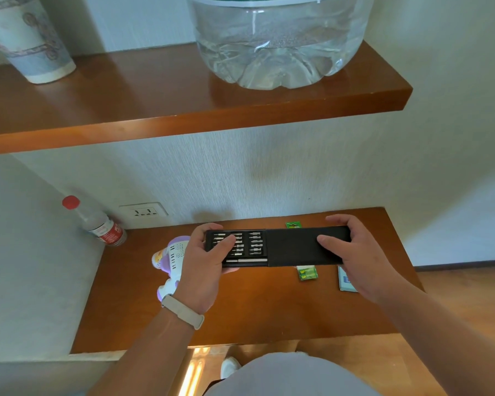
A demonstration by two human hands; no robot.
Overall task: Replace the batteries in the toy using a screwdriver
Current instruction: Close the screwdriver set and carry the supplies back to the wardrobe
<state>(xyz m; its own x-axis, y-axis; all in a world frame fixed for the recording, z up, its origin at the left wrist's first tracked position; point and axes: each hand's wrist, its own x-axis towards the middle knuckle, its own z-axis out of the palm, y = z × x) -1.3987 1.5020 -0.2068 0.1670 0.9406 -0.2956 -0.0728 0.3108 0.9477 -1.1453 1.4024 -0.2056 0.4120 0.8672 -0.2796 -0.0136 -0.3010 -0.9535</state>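
Toy (172, 258) on tabletop (240, 310), under left hand (206, 267). Left hand curled round half-out tray (240, 247), thumb on bits (255, 242); screwdriver (246, 260) along tray's near edge, lying left-right, nearest that thumb. Right hand (357, 258) gripping sleeve (292, 250), thumb on top. Batteries (307, 274) on tabletop below sleeve.

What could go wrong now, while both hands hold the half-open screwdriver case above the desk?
1. The tray, gripped by the left hand, is drawn far out of the sleeve in the right hand. Pulled further or tilted, it may drop free and scatter the small bits over the desk.
2. The tray end seems to hang over the toy, so a slip could strike it.
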